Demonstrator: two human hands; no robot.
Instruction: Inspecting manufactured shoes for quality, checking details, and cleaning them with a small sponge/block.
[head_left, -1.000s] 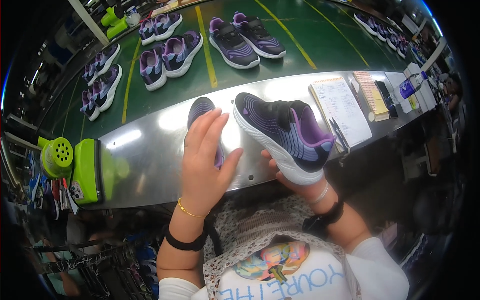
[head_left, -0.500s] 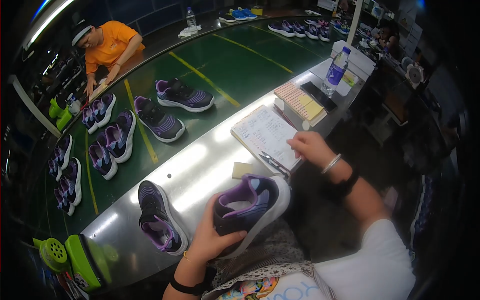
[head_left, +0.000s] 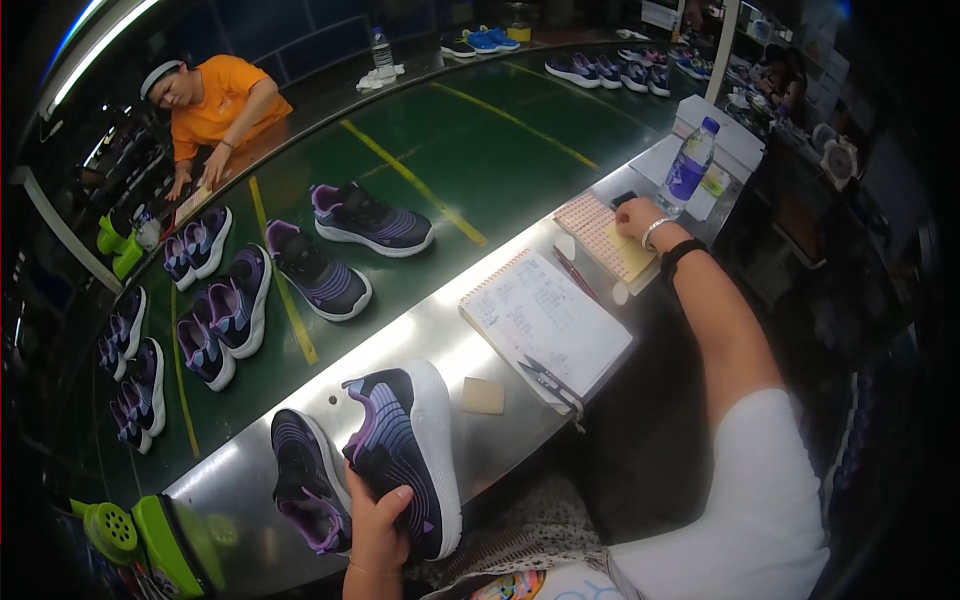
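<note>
My left hand grips a dark sneaker with purple lining, blue wavy lines and a white sole. The shoe is tilted, its sole turned to the right, just above the metal table edge. Beside it on the metal lies a matching sneaker, partly hidden by the held one. My right hand is reached out with curled fingers over a sheet of small orange-and-white labels and a yellow pad. What its fingertips pinch, if anything, is hidden. A black phone shows only in part behind the hand.
An open spiral notebook bears thread snips. A small yellow pad and a water bottle stand nearby. Several sneakers sit on the green conveyor belt. Across it works a person in orange. A green tape dispenser is near left.
My right hand has moved from beside the notebook out to the label sheet. My left hand has brought the sneaker left and turned it, toe upward, next to the other shoe.
</note>
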